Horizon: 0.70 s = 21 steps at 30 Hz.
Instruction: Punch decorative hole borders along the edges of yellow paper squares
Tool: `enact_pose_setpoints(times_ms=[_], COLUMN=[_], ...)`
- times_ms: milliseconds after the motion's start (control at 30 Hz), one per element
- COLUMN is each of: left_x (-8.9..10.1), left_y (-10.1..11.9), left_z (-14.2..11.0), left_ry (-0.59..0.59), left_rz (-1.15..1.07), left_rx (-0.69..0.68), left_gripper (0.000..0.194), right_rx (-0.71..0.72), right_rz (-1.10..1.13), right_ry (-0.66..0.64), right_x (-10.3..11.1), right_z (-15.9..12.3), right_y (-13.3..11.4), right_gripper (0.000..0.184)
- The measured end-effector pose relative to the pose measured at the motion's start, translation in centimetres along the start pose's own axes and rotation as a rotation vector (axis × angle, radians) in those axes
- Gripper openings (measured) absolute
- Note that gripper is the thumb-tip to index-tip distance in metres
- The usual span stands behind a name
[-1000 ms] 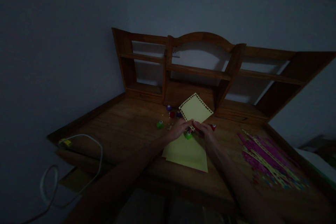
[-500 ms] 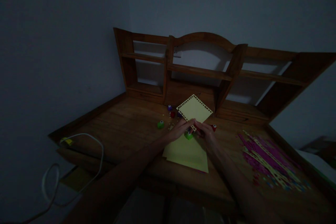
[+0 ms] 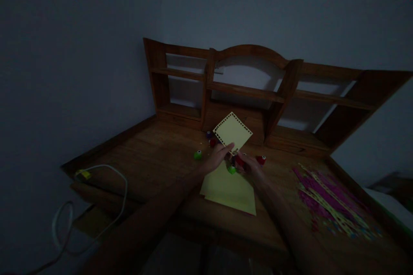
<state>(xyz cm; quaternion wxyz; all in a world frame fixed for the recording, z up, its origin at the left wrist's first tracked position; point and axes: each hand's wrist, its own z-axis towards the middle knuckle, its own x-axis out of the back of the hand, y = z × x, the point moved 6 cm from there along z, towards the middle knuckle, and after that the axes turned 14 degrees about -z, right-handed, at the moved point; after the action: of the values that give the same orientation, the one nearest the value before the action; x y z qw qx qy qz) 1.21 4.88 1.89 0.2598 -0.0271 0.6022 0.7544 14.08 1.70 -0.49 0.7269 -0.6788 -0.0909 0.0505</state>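
Note:
My left hand [image 3: 218,157] grips a yellow square of paper [image 3: 232,131] by its lower corner, thumb on top. Small punched holes run along the paper's edges. My right hand [image 3: 250,163] is closed around a red craft punch [image 3: 239,161] at that same corner; whether the paper sits inside the punch I cannot tell. Just below my hands, a green craft punch [image 3: 231,170] lies by a stack of yellow paper sheets [image 3: 229,193]. Another red punch [image 3: 261,160] rests to the right of my right hand.
Left of my hands are another green punch [image 3: 198,155], a purple punch [image 3: 208,135] and a red one [image 3: 212,142]. Pink and yellow punched strips [image 3: 329,197] with paper bits lie at the right. A wooden shelf [image 3: 245,90] stands behind; a white cable [image 3: 124,180] hangs at left.
The yellow square has shifted left and turned slightly in my left hand. My hands have drawn a little apart, and more of the red punch in my right hand shows.

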Motion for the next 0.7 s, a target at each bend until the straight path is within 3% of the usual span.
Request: enact_pose_setpoints(times_ms=[133, 300, 467, 700], left_x=[0.0, -0.2, -0.6, -0.9], left_y=[-0.1, 0.0, 0.2, 0.3], left_z=[0.0, -0.2, -0.7, -0.8], left_ry=[0.001, -0.023, -0.086, -0.210], left_rz=[-0.072, -0.096, -0.012, 0.047], left_rx=[0.045, 0.054, 0.056, 0.012], left_gripper=[0.049, 0.052, 0.049, 0.038], right_rx=[0.003, 0.022, 0.105, 0.127], right_rz=[0.028, 0.188, 0.372, 0.282], right_ry=[-0.008, 0.076, 0.149, 0.142], right_x=[0.4, 1.8, 2.9, 2.9], right_z=[-0.1, -0.2, -0.4, -1.1], right_y=[0.2, -0.8, -2.5, -2.6], right_gripper=[0.047, 0.047, 0.030, 0.035])
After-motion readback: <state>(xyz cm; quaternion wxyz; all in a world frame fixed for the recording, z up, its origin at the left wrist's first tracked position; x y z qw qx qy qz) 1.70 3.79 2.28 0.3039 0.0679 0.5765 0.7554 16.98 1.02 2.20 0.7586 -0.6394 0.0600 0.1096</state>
